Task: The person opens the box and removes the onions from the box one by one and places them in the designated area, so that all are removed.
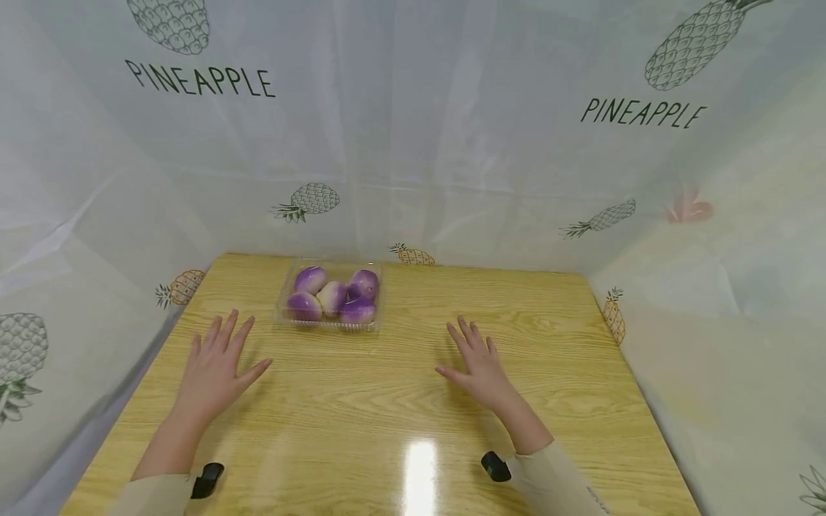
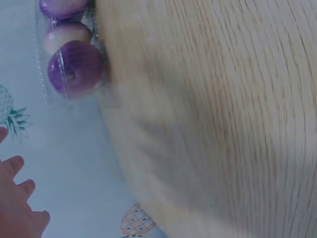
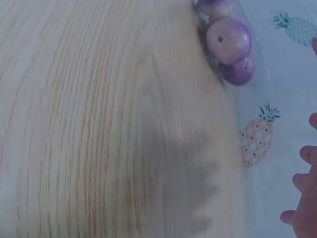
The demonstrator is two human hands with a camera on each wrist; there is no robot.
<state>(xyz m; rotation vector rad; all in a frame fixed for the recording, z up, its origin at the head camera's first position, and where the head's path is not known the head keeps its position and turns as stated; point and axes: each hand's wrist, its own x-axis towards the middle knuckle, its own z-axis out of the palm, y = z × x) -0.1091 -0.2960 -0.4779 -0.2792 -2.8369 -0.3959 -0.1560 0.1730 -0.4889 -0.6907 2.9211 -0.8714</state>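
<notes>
Two bare hands reach over the wooden table from its near edge. The left hand [image 1: 216, 369] has its fingers fanned and mostly straight, close to the left edge; the right hand [image 1: 480, 369] is likewise spread, right of the middle and well in from the right edge. Each wrist has a black band, two in all. Ahead of the hands and apart from both sits one clear plastic container [image 1: 329, 326], against the table's [image 1: 387, 387] far edge, nearer the far-left corner. I count five purple-and-white bulbs [image 1: 332, 297] in it: two left, one middle, two right. Around the far side hangs pale sheeting [image 1: 413, 129], printed with pineapples and two "PINEAPPLE" words.
</notes>
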